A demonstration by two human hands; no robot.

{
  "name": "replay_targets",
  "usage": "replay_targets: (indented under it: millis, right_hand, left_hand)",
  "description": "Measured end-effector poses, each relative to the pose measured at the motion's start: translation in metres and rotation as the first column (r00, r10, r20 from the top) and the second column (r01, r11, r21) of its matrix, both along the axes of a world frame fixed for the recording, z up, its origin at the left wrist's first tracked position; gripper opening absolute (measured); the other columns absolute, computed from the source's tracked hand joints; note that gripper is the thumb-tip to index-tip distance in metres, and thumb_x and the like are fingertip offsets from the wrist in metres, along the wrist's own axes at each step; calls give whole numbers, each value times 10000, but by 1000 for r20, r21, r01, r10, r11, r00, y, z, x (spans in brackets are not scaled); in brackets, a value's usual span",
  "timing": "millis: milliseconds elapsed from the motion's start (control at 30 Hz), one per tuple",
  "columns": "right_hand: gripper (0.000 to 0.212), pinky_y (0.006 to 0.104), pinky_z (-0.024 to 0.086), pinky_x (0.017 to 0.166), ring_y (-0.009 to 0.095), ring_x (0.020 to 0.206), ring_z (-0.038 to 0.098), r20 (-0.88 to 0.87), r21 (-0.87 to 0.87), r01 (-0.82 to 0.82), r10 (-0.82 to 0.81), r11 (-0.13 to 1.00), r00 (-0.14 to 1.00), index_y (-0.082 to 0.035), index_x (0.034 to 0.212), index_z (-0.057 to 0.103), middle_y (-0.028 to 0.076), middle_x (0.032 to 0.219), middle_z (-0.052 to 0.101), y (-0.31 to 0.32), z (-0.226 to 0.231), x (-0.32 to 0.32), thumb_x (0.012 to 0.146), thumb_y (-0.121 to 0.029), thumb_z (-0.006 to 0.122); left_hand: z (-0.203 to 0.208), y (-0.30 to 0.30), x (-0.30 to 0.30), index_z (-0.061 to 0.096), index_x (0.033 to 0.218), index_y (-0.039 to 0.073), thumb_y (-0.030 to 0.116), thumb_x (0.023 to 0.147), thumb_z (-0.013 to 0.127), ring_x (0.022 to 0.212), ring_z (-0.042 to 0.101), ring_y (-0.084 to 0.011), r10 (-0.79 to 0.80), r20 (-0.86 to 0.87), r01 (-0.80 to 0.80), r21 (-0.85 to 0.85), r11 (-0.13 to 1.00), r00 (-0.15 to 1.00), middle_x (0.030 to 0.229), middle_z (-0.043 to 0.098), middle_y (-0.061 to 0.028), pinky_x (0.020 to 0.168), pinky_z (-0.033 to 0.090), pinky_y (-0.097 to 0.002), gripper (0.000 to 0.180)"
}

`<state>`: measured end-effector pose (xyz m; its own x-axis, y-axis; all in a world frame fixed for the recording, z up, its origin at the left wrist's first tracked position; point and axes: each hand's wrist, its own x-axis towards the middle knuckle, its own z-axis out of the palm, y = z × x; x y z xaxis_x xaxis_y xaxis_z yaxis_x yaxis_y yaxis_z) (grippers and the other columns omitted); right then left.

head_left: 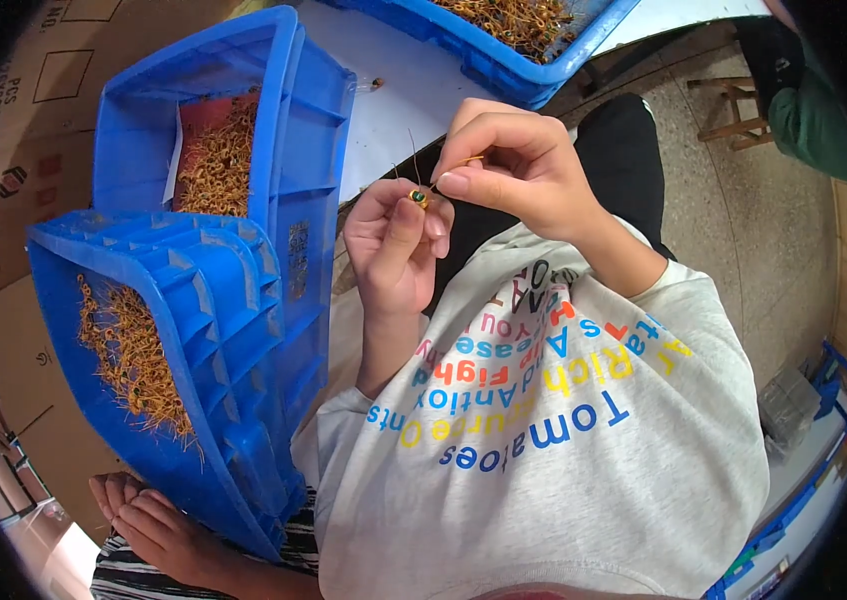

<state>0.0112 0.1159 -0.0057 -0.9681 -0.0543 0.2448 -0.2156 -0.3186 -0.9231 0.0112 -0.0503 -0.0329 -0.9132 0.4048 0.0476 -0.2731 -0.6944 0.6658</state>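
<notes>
Between the thumb and fingers of my left hand (393,240) is a small ring coil (418,198) with a dark green core and copper-coloured winding. Thin wire ends stick up from it. My right hand (528,165) is closed in a pinch just to the right of the coil, its thumb and forefinger on a thin copper wire (473,159). Part of that wire is hidden by the fingers. Both hands are raised in front of my body, close together.
Left of my hands, two blue bins (313,200) (223,290) hold many copper wire coils (218,165) (128,350). Another blue tray (523,75) of coils sits on the white table (383,120). Another person's hand (153,525) rests by the lower bin. A wooden stool (733,110) stands far right.
</notes>
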Motion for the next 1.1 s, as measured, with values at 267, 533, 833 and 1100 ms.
replay_targets:
  millis: [267,533,833,1100]
  right_hand:
    - [31,203,361,594,104,663,476,-122,74,-35,44,997,992,-19,783,682,37,788,584,3,8,-2,789,-6,710]
    - [37,225,374,607,126,675,485,-173,153,2,25,988,985,-27,760,683,34,758,592,8,8,-1,785,-23,710]
    - [36,228,375,604,128,665,484,-211,202,25,19,979,977,-25,762,683,35,758,594,7,14,-1,772,-24,717]
    - [108,218,373,568,127,631,484,-454,302,395,-233,868,860,-22,836,686,41,793,611,31,68,-11,744,31,701]
  left_hand:
    - [3,-6,3,579,1036,0,107,948,568,622,463,-122,-153,79,142,136,980,985,745,573,-81,586,377,-217,140]
    - [-6,-6,3,580,1026,11,139,943,573,600,417,-108,-255,105,236,167,957,961,706,525,-44,616,335,-243,153]
    - [-15,-10,6,582,1053,6,149,930,589,601,427,-102,-287,115,260,203,944,951,712,533,-47,588,329,-229,188]
    - [-6,-5,4,594,1085,11,175,914,619,617,495,-129,-360,236,373,-11,928,903,774,588,-70,578,384,-225,239]
